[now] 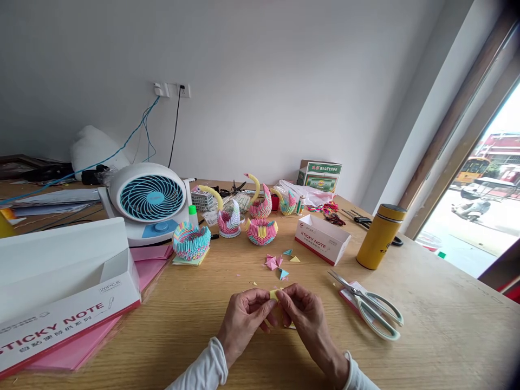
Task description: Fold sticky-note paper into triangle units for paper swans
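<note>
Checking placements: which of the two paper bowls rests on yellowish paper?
The left, blue-rimmed bowl; the right, pink and yellow bowl stands directly on the table.

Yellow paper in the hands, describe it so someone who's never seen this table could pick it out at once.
At the near middle of the wooden table, the left hand and right hand come together. The yellow paper is the small piece pinched between them. Unlike the loose pink, blue and yellow pieces lying just beyond, it is held.
</note>
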`<state>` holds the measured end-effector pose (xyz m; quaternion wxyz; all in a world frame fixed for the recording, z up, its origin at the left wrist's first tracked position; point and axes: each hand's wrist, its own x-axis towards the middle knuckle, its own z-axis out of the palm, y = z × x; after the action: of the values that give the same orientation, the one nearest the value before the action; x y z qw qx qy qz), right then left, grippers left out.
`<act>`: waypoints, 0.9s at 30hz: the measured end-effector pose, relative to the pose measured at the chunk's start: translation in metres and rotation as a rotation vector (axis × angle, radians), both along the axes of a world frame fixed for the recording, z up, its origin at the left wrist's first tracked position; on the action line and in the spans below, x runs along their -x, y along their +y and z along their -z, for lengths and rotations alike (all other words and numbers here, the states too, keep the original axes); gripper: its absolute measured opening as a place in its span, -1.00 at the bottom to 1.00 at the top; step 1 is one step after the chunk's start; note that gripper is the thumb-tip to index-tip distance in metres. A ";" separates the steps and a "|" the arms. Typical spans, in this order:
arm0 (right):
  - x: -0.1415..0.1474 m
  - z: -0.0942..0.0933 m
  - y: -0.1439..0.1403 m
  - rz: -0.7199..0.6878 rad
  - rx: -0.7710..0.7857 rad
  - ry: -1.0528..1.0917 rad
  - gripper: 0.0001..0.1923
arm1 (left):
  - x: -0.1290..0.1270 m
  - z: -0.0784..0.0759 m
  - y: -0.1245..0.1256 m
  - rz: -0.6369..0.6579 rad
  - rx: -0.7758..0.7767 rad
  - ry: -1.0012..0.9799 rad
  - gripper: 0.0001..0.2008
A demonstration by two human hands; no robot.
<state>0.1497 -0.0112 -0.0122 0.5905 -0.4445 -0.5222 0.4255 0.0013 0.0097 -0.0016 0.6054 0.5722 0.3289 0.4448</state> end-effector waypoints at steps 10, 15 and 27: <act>-0.007 0.001 0.001 -0.003 -0.018 -0.172 -0.62 | 0.001 -0.004 0.000 0.022 -0.002 0.001 -0.68; -0.006 -0.004 -0.001 -0.005 -0.044 -0.217 -0.61 | 0.001 -0.001 0.001 0.025 0.011 0.014 -0.69; -0.007 -0.005 -0.003 -0.016 -0.064 -0.275 -0.62 | 0.001 -0.005 -0.001 0.033 0.008 0.036 -0.68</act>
<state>0.1566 -0.0139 -0.0071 0.5236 -0.4755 -0.6151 0.3483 0.0005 0.0089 0.0034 0.6090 0.5831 0.3319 0.4231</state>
